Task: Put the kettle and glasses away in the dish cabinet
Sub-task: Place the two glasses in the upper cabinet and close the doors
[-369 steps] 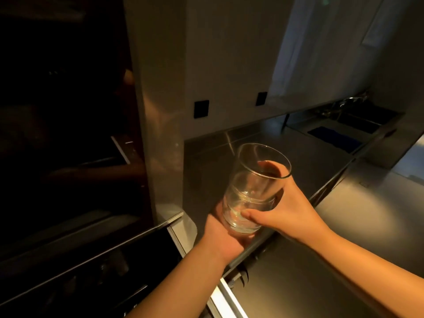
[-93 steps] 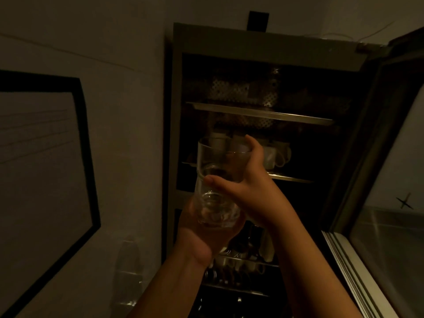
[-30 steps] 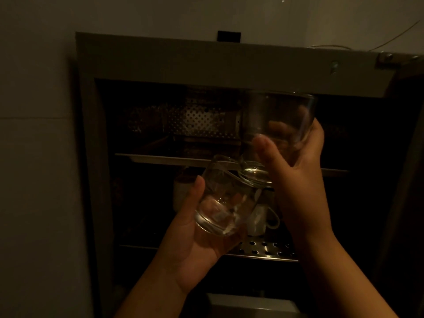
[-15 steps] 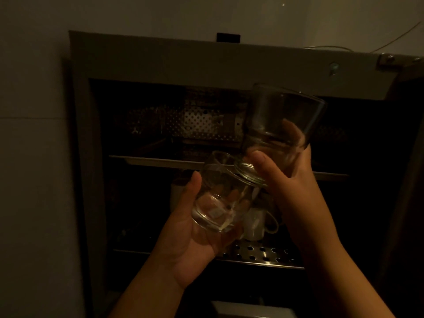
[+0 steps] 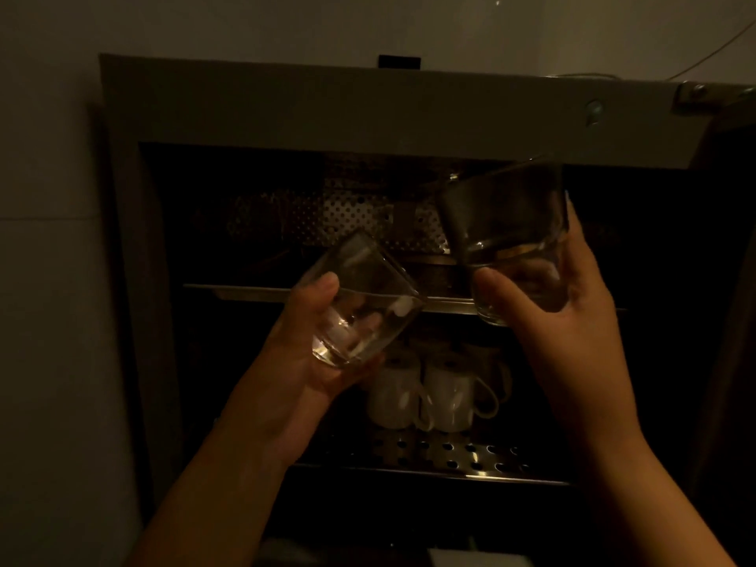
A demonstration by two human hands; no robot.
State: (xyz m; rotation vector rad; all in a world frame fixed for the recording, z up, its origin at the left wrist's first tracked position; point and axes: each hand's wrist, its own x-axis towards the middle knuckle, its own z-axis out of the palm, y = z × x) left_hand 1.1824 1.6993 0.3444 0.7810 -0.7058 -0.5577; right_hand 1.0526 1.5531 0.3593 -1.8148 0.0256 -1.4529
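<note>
Two clear glasses are in view: one glass [image 5: 360, 304] gripped in the left hand [image 5: 302, 362], and a second glass [image 5: 511, 247] gripped in the right hand [image 5: 572, 321]. Two hands are present. The dish cabinet [image 5: 262, 100] shows two metal shelves: an upper shelf [image 5: 245, 291] and a perforated lower shelf [image 5: 450, 456]. At least three white mugs [image 5: 450, 399] stand on the lower shelf; further mugs behind cannot be counted.

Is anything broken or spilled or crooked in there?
Nothing looks broken or spilled. Only the glass in the left hand is tipped sideways, while the right hand holds the other glass nearly upright. The white mugs stand neatly on the lower shelf.
</note>
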